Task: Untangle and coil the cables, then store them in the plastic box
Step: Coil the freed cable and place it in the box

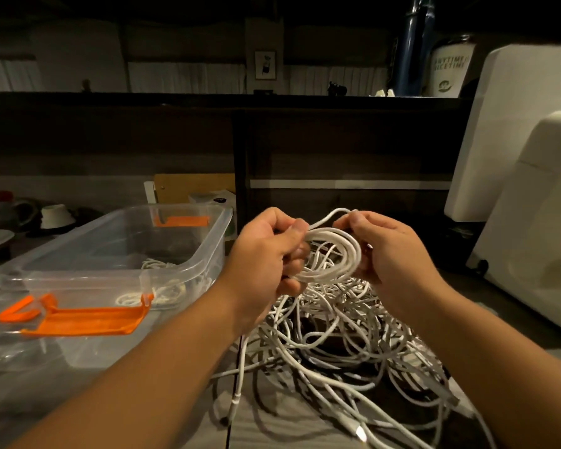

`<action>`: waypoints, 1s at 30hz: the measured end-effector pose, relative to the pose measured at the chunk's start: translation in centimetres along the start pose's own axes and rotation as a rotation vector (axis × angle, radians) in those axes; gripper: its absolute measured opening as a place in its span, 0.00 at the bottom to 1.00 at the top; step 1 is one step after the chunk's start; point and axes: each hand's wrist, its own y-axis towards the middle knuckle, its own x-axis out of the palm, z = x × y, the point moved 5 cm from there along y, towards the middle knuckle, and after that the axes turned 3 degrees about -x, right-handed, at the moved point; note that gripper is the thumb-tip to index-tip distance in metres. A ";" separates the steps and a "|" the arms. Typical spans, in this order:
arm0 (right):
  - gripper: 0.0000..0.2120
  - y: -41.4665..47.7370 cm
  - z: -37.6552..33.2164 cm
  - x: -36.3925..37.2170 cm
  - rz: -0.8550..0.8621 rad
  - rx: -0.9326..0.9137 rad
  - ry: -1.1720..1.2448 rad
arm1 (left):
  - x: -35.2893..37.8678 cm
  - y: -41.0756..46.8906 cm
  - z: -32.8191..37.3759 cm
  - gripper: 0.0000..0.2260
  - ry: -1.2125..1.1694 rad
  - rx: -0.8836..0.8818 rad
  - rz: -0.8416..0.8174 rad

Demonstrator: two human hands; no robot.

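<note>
Left hand (266,254) curled its fingers round the coil (329,235), right hand (392,254) pinched its far loop; a loosened grip could let it unwind into the near tangle (353,335)

The room is dim. A dark wooden partition (337,140) rises behind the grey wood-grain tabletop (272,426). Towards the right end of the partition's top ledge stand a blue bottle (408,53) and a white printed cup (447,69). Beyond the partition, a small framed picture (265,64) hangs between pale curtains (182,77). Right of the partition sits a bulky white appliance (515,124).
</note>
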 end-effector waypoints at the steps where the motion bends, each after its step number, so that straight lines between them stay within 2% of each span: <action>1: 0.13 0.0 0.2 0.1 -0.025 -0.010 -0.063 | 0.3 -0.2 0.1 0.08 -0.016 0.005 -0.025; 5: 0.10 -0.7 1.2 1.7 -0.192 -0.102 -0.689 | 0.0 -0.1 0.7 0.09 -0.060 0.077 0.048; 9: 0.12 -2.5 1.1 4.2 -0.449 -0.187 -0.938 | -1.5 0.6 0.3 0.08 0.028 0.133 0.238; 13: 0.11 -3.2 -0.4 4.8 -0.491 -0.407 -1.012 | -2.4 1.0 0.0 0.08 0.224 0.168 0.394; 16: 0.12 -3.6 -1.1 5.2 -0.456 -0.599 -1.009 | -2.8 1.1 0.0 0.08 0.315 0.195 0.450; 19: 0.16 -3.8 -1.9 4.9 -0.343 -0.761 -0.997 | -2.6 1.2 -0.1 0.07 0.359 0.197 0.434; 22: 0.13 -3.7 -2.7 4.2 -0.211 -0.867 -1.046 | -2.2 1.4 -0.4 0.07 0.409 0.171 0.392; 24: 0.13 -3.4 -2.7 4.1 -0.197 -0.877 -1.107 | -2.2 1.5 -0.6 0.07 0.363 0.138 0.358; 27: 0.13 -2.9 -2.4 3.8 -0.163 -0.894 -1.188 | -1.9 1.3 -1.0 0.06 0.157 0.021 0.285; 30: 0.14 -2.5 -2.5 3.3 -0.174 -0.904 -1.121 | -1.4 1.0 -1.3 0.05 -0.012 -0.096 0.208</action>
